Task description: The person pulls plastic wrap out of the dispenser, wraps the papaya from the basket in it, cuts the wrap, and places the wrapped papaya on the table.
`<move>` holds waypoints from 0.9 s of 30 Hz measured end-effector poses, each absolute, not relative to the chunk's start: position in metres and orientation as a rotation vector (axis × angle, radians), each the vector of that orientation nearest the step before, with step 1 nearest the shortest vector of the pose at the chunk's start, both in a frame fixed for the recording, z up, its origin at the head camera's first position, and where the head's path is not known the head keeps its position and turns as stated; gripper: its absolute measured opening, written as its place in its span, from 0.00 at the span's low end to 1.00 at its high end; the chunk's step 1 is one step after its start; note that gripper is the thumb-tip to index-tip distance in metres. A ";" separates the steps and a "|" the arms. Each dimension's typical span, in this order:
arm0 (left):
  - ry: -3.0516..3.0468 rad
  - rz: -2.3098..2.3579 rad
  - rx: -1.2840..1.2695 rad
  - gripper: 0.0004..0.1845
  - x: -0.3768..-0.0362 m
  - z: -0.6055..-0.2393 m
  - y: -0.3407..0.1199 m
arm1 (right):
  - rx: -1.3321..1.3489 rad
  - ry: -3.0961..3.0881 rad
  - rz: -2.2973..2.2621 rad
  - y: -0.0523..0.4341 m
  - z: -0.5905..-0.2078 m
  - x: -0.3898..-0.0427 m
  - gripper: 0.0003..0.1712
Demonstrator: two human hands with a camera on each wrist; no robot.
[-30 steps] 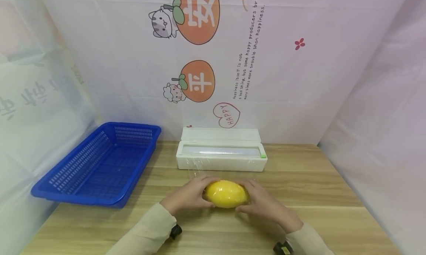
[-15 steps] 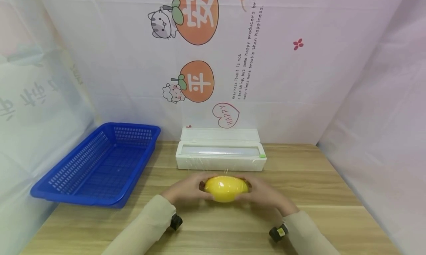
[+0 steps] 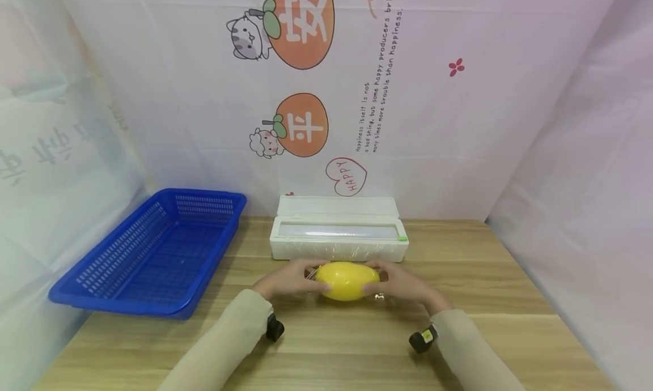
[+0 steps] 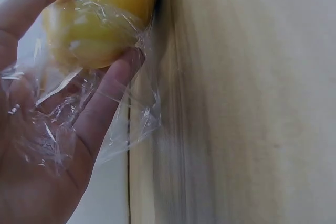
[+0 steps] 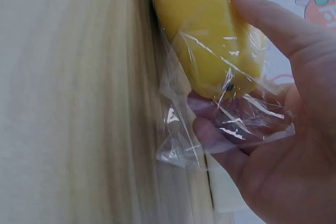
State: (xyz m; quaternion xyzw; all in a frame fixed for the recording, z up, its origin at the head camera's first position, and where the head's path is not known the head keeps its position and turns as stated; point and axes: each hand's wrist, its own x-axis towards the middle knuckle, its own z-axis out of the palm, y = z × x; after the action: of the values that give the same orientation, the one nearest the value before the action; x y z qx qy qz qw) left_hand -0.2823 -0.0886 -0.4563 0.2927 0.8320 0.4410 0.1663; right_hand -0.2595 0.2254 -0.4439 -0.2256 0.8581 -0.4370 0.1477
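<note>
Yellow mango-like fruit [image 3: 347, 280], oval and glossy, cupped end to end between both hands, low over the wooden table [image 3: 490, 300]. Left hand [image 3: 287, 279] curled round the fruit's left end, thumb on top, fingers underneath — seen close in the left wrist view [image 4: 58, 145], with loose clear cling film [image 4: 79, 114] crumpled across the palm and trailing past the fingers. Right hand [image 3: 404, 283] wrapped round the opposite end in the same way; in the right wrist view [image 5: 278, 145], thumb laid over the fruit [image 5: 210, 30], fingers tucked below, more film [image 5: 226, 124] bunched and wrinkled between fruit and palm. Film drawn tight over the yellow skin, slack at both ends.

Just beyond the hands, a white cling-film dispenser box [image 3: 339, 232], lid tipped back, lying crosswise. Well off to the left of the left hand, a blue plastic basket [image 3: 153, 252] — shallow, perforated, set at an angle. Beige sleeves [image 3: 224, 345] covering both forearms.
</note>
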 end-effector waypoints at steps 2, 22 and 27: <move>2.306 1.304 0.849 0.34 -0.287 -0.459 -0.088 | -0.655 2.455 -1.266 0.228 -0.446 -0.263 0.29; 2.600 1.077 1.081 0.34 -0.284 -0.436 -0.090 | -0.590 2.514 -1.310 0.224 -0.446 -0.272 0.27; 2.859 0.862 1.229 0.35 -0.269 -0.428 -0.077 | -0.600 2.518 -1.324 0.224 -0.447 -0.274 0.27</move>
State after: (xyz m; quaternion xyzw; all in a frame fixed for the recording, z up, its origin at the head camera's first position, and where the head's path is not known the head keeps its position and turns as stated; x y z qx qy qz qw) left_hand -0.2687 -0.0766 -0.4281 0.3803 0.8845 0.2667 -0.0439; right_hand -0.2741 0.2239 -0.4474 -0.2049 0.8602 -0.4521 0.1169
